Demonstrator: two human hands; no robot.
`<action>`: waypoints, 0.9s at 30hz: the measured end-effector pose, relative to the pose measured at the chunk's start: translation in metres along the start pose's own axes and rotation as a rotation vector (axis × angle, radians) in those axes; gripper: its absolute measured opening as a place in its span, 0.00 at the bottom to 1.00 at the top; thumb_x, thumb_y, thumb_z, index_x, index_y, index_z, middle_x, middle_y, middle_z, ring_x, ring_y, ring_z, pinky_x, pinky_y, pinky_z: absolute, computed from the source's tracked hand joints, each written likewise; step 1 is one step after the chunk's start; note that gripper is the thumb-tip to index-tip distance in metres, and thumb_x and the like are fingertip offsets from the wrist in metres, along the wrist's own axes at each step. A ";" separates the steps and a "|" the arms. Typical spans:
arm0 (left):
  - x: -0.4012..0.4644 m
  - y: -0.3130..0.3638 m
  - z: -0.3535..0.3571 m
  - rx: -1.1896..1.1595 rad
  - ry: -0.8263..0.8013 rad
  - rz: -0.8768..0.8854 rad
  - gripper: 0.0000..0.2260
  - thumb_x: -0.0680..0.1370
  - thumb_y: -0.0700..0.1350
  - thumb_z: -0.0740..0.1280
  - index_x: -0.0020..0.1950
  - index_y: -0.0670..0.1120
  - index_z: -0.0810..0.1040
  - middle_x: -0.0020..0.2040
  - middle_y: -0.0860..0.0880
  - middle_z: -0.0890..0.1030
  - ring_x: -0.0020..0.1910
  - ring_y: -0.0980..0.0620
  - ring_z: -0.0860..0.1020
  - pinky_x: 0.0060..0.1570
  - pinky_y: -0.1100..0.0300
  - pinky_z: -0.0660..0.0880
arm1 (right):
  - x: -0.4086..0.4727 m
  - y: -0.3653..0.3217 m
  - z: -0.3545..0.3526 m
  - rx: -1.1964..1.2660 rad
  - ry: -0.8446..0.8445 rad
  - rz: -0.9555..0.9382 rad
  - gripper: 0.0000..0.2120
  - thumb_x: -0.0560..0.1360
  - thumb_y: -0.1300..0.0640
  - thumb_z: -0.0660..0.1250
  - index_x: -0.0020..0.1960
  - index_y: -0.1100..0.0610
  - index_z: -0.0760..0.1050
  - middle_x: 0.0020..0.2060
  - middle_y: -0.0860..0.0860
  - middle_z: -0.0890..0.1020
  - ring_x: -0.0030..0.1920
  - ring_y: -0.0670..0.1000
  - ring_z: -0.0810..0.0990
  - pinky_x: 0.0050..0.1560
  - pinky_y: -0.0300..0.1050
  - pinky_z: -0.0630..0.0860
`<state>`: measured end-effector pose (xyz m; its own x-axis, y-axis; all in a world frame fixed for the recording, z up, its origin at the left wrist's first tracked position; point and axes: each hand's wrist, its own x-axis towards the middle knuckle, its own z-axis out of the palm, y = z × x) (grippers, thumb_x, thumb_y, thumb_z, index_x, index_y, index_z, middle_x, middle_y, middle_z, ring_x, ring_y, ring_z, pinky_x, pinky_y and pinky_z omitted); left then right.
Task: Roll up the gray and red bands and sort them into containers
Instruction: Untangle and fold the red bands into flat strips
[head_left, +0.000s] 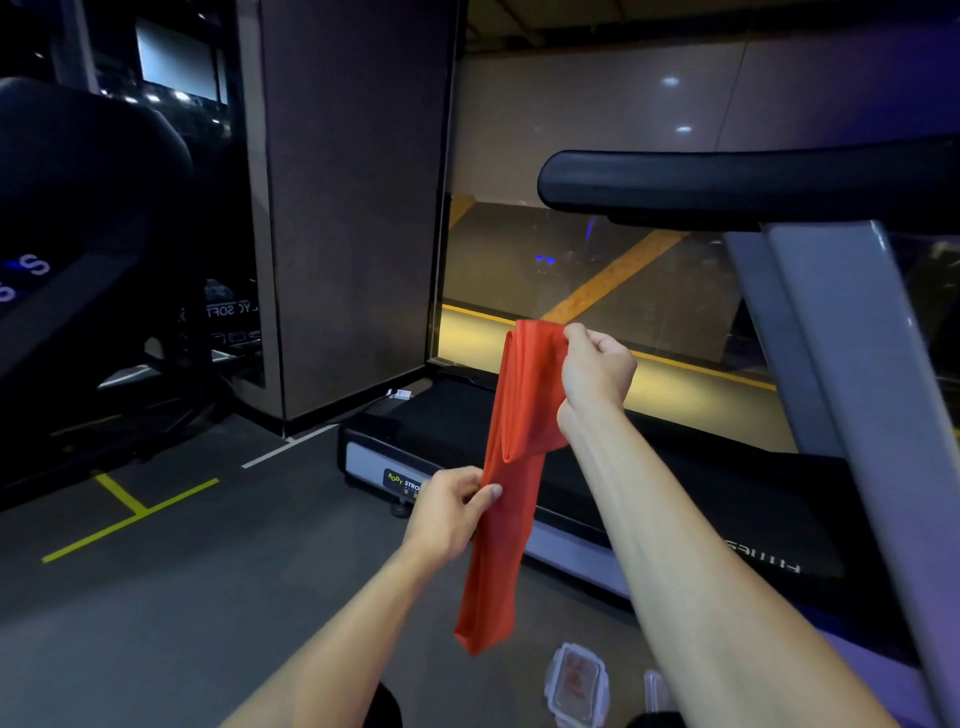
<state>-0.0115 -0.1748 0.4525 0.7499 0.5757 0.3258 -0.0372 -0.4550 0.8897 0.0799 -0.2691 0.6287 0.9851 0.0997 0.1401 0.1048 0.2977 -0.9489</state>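
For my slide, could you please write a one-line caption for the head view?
Both hands hold a red band upright beside a treadmill: right hand pinching its top, left hand gripping mid-length.

Dim, purplish cast, yellow window glow, edges warped.

- The band (511, 467) hangs mid-frame, pinched at its top by the right hand (597, 369), lower by the left hand (449, 512).
- Treadmill (649, 499) behind it, running right.
- Container (576, 688) on the floor, bottom centre, below the band.
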 end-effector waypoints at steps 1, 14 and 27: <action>-0.002 -0.001 -0.001 0.023 -0.005 0.014 0.06 0.81 0.48 0.69 0.46 0.48 0.83 0.43 0.54 0.87 0.47 0.49 0.86 0.52 0.44 0.81 | 0.000 0.001 0.001 0.002 -0.002 0.009 0.06 0.77 0.56 0.69 0.49 0.58 0.82 0.36 0.47 0.79 0.36 0.47 0.76 0.35 0.40 0.71; -0.023 -0.012 0.008 0.050 0.185 0.023 0.08 0.83 0.45 0.65 0.47 0.50 0.83 0.42 0.55 0.85 0.44 0.56 0.83 0.50 0.53 0.78 | -0.005 -0.005 0.007 0.017 -0.012 0.008 0.05 0.77 0.56 0.69 0.44 0.57 0.80 0.33 0.47 0.75 0.34 0.48 0.73 0.33 0.41 0.70; -0.026 -0.002 0.020 -0.316 0.158 -0.188 0.13 0.85 0.45 0.62 0.48 0.37 0.78 0.38 0.43 0.85 0.36 0.42 0.86 0.32 0.51 0.83 | -0.007 -0.009 0.005 0.034 -0.011 0.010 0.07 0.77 0.55 0.69 0.49 0.59 0.83 0.36 0.48 0.78 0.36 0.48 0.75 0.34 0.41 0.71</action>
<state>-0.0178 -0.2027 0.4358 0.6532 0.7375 0.1716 -0.1289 -0.1150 0.9850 0.0710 -0.2681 0.6371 0.9845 0.1129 0.1340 0.0903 0.3286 -0.9401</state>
